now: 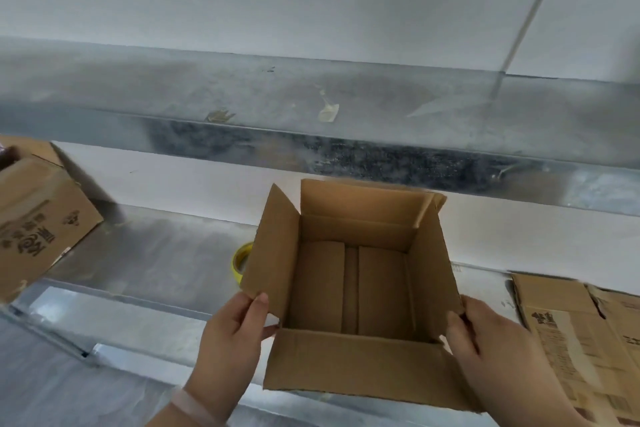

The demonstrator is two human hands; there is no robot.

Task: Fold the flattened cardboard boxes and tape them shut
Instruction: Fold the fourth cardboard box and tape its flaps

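A brown cardboard box [353, 288] stands upright in front of me with its top open and all top flaps spread outward. Its bottom flaps lie folded inside. My left hand [235, 333] grips the lower corner of the left flap, thumb on the inside. My right hand [485, 340] holds the lower edge of the right flap, thumb over its inner face. A yellow tape roll [240, 262] lies on the metal surface just left of the box, partly hidden behind the left flap.
A printed, assembled cardboard box [41, 222] sits at the far left. Flattened printed cardboard [581, 333] lies at the right. The metal worktop [149, 260] runs under the box, with a metal ledge [311, 104] and white wall behind.
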